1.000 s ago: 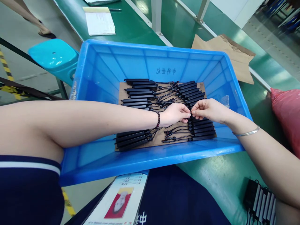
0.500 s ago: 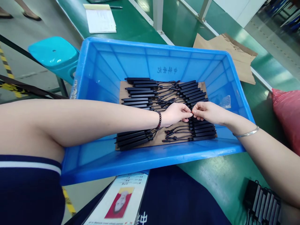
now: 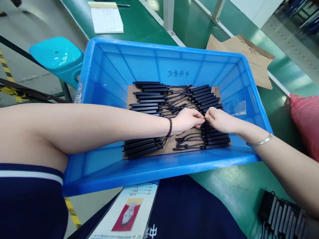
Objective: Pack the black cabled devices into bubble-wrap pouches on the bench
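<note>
Over the inside of the blue plastic bin (image 3: 164, 59), my left hand (image 3: 187, 120) and my right hand (image 3: 218, 120) meet fingertip to fingertip. Both are closed in a pinch. Whatever small thing sits between the fingers is hidden. Beneath them lie slim black boxes with short cables, in a left row (image 3: 141, 148) and a right row (image 3: 216, 145). The cable ends (image 3: 184, 146) point towards the middle of the bin. A cardboard sheet (image 3: 171, 152) lies under the boxes, and my left wrist and forearm cover part of the left row.
Beyond the bin are a notepad (image 3: 107, 18) on a green table and torn brown cardboard (image 3: 239, 59). A turquoise stool (image 3: 56, 54) stands left, a red bag (image 3: 305, 121) right. More black boxes (image 3: 281, 214) lie at lower right. A badge (image 3: 129, 209) hangs in front of me.
My right hand has turned slightly, its fingers curling in more, and shifted a little up. My left hand stays nearly in place. The feet at the upper left have moved mostly out of view.
</note>
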`<action>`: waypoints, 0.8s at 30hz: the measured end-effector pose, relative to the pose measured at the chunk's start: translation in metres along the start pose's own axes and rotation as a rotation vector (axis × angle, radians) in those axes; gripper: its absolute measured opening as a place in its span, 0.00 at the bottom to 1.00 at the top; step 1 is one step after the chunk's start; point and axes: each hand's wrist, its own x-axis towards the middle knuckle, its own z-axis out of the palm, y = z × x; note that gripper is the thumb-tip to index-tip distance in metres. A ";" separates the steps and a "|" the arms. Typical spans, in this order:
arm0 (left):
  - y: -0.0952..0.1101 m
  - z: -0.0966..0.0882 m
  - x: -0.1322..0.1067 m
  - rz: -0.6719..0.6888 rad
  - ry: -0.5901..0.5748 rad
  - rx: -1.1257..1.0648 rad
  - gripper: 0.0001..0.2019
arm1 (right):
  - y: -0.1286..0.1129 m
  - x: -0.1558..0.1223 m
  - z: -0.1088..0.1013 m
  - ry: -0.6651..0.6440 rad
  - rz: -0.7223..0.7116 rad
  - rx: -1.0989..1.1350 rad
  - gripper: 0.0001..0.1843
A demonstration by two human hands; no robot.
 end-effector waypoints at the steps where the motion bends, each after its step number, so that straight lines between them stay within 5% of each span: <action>1: -0.001 0.000 0.000 0.011 0.000 0.008 0.01 | 0.000 0.000 -0.001 -0.011 0.006 0.010 0.06; 7: -0.007 -0.003 0.003 0.056 -0.024 -0.029 0.02 | 0.010 0.001 0.000 -0.051 0.018 0.168 0.07; 16: -0.003 -0.003 0.005 0.037 -0.047 0.006 0.02 | 0.023 0.006 -0.002 0.165 0.046 0.165 0.07; 24: 0.022 -0.021 0.002 -0.031 -0.285 0.720 0.06 | 0.023 0.004 -0.004 0.166 0.030 0.077 0.06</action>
